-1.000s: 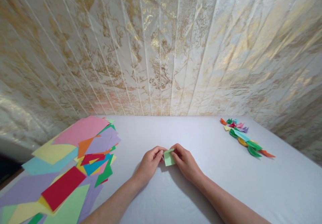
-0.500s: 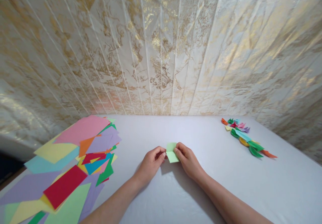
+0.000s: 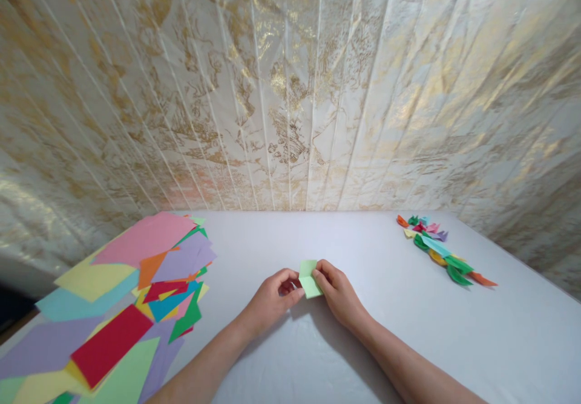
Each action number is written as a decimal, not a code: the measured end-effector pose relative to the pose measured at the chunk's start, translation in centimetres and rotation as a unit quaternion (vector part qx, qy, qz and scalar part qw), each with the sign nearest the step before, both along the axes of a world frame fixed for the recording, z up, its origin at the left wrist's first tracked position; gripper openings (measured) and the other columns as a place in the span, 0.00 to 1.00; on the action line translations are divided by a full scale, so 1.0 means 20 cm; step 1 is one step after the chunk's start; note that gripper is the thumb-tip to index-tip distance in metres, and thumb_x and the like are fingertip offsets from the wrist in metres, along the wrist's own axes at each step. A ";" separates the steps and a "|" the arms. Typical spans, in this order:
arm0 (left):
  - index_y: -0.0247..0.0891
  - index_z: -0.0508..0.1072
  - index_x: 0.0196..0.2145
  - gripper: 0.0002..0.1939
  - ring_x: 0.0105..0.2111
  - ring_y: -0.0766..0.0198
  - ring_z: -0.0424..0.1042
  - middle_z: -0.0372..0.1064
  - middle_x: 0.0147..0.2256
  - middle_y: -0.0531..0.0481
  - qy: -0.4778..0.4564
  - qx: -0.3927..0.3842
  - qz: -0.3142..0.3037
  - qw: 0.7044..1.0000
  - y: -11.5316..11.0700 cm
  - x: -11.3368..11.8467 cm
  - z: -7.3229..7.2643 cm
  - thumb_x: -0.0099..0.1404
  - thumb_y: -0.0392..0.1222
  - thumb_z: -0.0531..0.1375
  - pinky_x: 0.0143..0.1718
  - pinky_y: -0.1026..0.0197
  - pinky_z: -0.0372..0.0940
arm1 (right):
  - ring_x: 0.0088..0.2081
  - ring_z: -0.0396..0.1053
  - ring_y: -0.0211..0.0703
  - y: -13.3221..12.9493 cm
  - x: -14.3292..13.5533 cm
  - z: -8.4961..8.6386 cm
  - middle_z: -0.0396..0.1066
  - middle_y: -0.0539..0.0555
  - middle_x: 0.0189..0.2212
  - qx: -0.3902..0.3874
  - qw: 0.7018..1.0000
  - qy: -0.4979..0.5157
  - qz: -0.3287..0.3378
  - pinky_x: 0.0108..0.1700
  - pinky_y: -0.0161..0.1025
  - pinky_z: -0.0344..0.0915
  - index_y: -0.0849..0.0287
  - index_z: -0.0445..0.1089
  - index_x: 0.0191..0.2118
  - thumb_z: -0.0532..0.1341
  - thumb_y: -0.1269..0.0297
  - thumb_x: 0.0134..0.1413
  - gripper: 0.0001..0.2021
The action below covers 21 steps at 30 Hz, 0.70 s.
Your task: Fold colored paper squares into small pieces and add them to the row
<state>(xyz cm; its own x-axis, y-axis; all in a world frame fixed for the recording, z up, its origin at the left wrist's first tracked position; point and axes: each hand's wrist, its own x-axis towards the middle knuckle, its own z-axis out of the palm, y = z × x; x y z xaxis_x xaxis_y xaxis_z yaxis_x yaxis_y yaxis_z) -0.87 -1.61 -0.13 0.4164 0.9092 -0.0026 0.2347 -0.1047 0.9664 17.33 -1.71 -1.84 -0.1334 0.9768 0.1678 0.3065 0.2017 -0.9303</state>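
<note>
A small light-green piece of paper point(image 3: 310, 286) with a crease across its middle is held up just over the table in front of me. My right hand point(image 3: 334, 286) pinches its right edge, thumb on the near face and fingers behind. At the paper's left edge is my left hand point(image 3: 276, 295), its thumb and curled fingers parted with a gap between them. The left fingertips come very close to the paper; whether they touch it I cannot tell.
Loose coloured paper sheets lie heaped on the left of the white table point(image 3: 254, 244), among them a red sheet point(image 3: 112, 346) and a pink sheet point(image 3: 147, 237). Several small folded paper pieces point(image 3: 438, 248) form a row at the right. A gold-patterned curtain point(image 3: 290, 89) hangs behind.
My left thumb and fingers have loosened from the paper's left edge and spread apart. The right hand keeps its pinch. The whole view has shifted slightly.
</note>
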 end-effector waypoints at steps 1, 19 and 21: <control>0.35 0.72 0.38 0.10 0.32 0.64 0.65 0.69 0.32 0.51 0.004 0.001 0.000 1.000 0.00 0.00 0.00 0.60 0.41 0.59 0.37 0.63 0.61 | 0.27 0.55 0.38 0.00 0.00 0.00 0.55 0.45 0.23 0.001 1.000 -0.001 0.000 0.30 0.34 0.53 0.56 0.58 0.27 0.52 0.58 0.61 0.12; 0.37 0.68 0.27 0.06 0.29 0.64 0.63 0.65 0.26 0.54 -0.016 0.011 0.054 0.998 -0.01 0.02 -0.03 0.59 0.40 0.56 0.32 0.64 0.58 | 0.27 0.60 0.38 -0.03 -0.03 0.01 0.62 0.46 0.24 -0.016 0.999 0.017 0.038 0.30 0.35 0.57 0.56 0.60 0.32 0.53 0.58 0.62 0.09; 0.37 0.66 0.24 0.08 0.28 0.65 0.61 0.62 0.24 0.56 -0.007 0.015 0.076 0.997 -0.01 0.03 -0.04 0.59 0.41 0.56 0.30 0.65 0.56 | 0.27 0.61 0.39 -0.04 -0.03 0.03 0.62 0.47 0.25 0.002 1.000 -0.001 -0.006 0.30 0.36 0.58 0.56 0.60 0.32 0.55 0.59 0.60 0.08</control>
<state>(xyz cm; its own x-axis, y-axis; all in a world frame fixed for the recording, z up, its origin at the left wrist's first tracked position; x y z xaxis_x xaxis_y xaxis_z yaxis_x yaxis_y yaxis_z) -0.34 -1.72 -0.83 0.2742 0.9612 0.0306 0.2368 -0.0983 0.9666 16.73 -2.53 -1.33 -0.1222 0.9777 0.1705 0.3109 0.2009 -0.9290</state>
